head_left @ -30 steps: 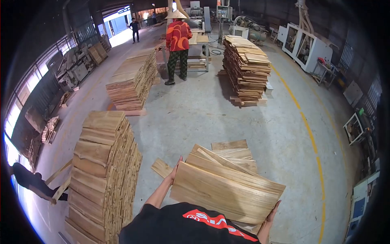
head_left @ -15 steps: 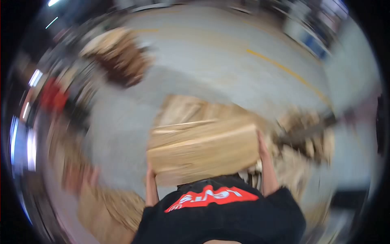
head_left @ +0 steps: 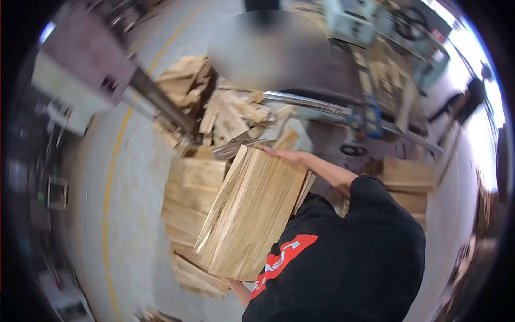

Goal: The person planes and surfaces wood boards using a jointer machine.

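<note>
A stack of wooden boards (head_left: pixel 257 214) is held at a tilt in front of my black shirt. My right hand (head_left: pixel 287 155) grips its far upper end, fingers over the edge. At the lower end, my left hand (head_left: pixel 236 284) holds the stack from beneath; its fingers are mostly hidden by the boards. A thin, rough-edged strip lies along the stack's left side. Just beyond the held boards is a pile of similar boards (head_left: pixel 190 185), partly covered by them.
Wood scraps (head_left: pixel 230 115) are heaped ahead, beside a machine table with a metal rail (head_left: pixel 308 102). A blue-green machine (head_left: pixel 348 24) stands at the back right. More stacked boards (head_left: pixel 407 174) are on the right. A yellow line (head_left: pixel 107 198) runs along the floor at left.
My view and body have swung right, from open floor toward the scrap heap and machine. The boards have stayed between my two hands and now appear steeply angled.
</note>
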Demonstrator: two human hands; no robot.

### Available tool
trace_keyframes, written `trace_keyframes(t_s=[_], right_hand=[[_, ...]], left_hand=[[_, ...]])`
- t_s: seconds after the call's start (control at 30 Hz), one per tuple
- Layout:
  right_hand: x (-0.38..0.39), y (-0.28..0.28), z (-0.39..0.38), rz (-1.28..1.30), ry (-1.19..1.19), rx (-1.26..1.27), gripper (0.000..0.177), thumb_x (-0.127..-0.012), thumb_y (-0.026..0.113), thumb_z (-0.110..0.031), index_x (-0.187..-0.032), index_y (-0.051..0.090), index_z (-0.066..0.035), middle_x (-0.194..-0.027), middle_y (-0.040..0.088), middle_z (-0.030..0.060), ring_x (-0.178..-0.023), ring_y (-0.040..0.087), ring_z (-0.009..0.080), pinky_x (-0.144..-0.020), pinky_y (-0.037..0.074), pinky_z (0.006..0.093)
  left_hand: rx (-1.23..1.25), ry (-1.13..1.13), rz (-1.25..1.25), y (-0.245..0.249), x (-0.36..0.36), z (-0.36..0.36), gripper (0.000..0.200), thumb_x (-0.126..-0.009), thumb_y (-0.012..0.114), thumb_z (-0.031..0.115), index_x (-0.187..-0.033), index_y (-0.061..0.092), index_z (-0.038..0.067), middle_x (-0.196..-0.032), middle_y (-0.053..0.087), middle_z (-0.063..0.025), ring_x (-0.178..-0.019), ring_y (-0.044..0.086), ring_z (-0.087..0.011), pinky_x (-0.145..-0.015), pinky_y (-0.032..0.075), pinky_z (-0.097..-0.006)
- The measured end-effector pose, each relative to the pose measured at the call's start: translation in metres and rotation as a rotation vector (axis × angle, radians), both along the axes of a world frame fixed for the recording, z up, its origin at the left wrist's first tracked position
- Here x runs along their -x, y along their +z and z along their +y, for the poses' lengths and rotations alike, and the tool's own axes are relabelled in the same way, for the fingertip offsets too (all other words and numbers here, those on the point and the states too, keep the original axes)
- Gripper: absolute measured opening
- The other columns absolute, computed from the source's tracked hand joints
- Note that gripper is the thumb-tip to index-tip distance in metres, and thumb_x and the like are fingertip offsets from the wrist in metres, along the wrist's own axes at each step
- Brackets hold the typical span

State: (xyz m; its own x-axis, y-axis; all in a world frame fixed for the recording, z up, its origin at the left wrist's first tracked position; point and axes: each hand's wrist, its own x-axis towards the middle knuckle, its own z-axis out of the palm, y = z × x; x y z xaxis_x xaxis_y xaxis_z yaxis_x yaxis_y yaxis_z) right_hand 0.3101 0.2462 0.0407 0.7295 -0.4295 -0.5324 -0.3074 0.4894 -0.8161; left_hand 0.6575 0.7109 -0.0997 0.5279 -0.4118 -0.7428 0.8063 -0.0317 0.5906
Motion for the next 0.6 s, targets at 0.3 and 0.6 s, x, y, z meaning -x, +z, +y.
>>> trace_keyframes(t_s=[0.3,0.6], right_hand=[[0.2,-0.03,0.026,-0.154,-0.641,-0.008,0.077,-0.106,0.059,-0.06,-0.158,0.052,-0.004,-0.153,0.06,0.0082,-0.138,0.058,0.019,-0.117,0.045,0.0376],[0.292,0.004,0.095,-0.18,-1.287,-0.122,0.076,-0.105,0.062,-0.058,-0.157,0.054,-0.002,-0.151,0.062,0.0076,-0.133,0.059,0.0169,-0.113,0.047,0.034]], left_hand=[[0.063,-0.488,-0.077,0.008,0.011,-0.254,0.093,-0.1,0.046,0.082,-0.159,0.053,0.01,-0.151,0.063,-0.0119,-0.132,0.063,-0.0294,-0.11,0.053,-0.0447],[0.125,-0.946,-0.126,0.067,0.033,-0.481,0.091,-0.1,0.048,0.081,-0.159,0.053,0.011,-0.152,0.063,-0.0117,-0.132,0.063,-0.0309,-0.11,0.053,-0.0457]])
